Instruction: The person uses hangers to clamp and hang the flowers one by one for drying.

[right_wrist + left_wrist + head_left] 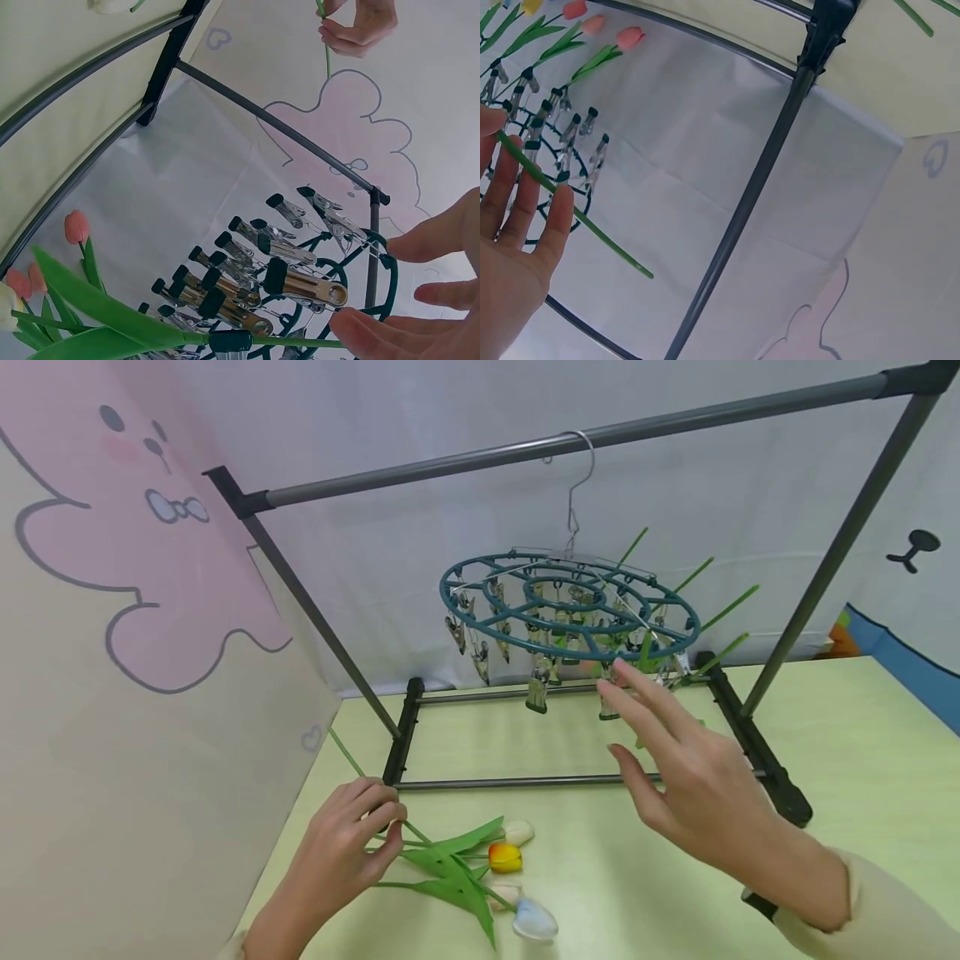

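Observation:
My left hand (341,839) pinches the green stem of a pale blue tulip (535,920) above the table. That stem (607,236) runs past the fingers in the left wrist view. My right hand (697,781) is raised with fingers extended at the near rim of a round teal clip hanger (585,654). Its fingertips look close to the rim; whether they touch is unclear. Metal clips (304,285) dangle from the hanger, and one grips a leafy green stem (187,339). Pink tulips (76,226) hang beyond it, partly hidden by clips and leaves.
A dark metal rack (450,464) stands on the pale green table (862,760), the hanger hooked over its top bar. Beside my left hand lie a yellow-orange tulip (505,858) and a white tulip (517,832). A curtain (360,577) hangs behind.

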{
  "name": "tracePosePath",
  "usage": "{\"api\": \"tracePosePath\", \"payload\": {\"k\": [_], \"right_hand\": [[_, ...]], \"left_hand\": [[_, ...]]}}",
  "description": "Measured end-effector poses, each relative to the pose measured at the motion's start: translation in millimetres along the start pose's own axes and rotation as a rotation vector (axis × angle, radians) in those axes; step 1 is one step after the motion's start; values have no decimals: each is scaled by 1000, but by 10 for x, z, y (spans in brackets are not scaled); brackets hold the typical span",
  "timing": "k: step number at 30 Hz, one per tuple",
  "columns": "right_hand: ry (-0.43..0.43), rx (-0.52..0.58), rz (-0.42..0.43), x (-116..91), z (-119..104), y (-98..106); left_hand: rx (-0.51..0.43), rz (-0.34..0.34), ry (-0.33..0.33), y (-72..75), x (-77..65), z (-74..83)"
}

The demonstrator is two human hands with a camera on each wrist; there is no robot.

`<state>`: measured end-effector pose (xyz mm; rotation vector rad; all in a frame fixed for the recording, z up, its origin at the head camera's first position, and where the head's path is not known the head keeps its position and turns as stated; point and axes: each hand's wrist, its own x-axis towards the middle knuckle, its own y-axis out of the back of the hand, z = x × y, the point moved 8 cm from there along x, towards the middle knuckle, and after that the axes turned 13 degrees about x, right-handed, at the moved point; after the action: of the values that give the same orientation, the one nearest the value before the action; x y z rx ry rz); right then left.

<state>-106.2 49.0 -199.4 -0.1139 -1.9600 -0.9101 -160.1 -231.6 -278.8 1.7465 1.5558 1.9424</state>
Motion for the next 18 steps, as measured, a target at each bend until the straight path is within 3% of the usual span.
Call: {"api": "tracePosePath", "payload": {"k": [7,18], "right_hand": [[-27,-65,11,1,99,35],[-94,-108,18,-25,195,142]], "left_hand": [[-9,65,-41,66,141,68],[-17,98,-87,123,323,172]]}}
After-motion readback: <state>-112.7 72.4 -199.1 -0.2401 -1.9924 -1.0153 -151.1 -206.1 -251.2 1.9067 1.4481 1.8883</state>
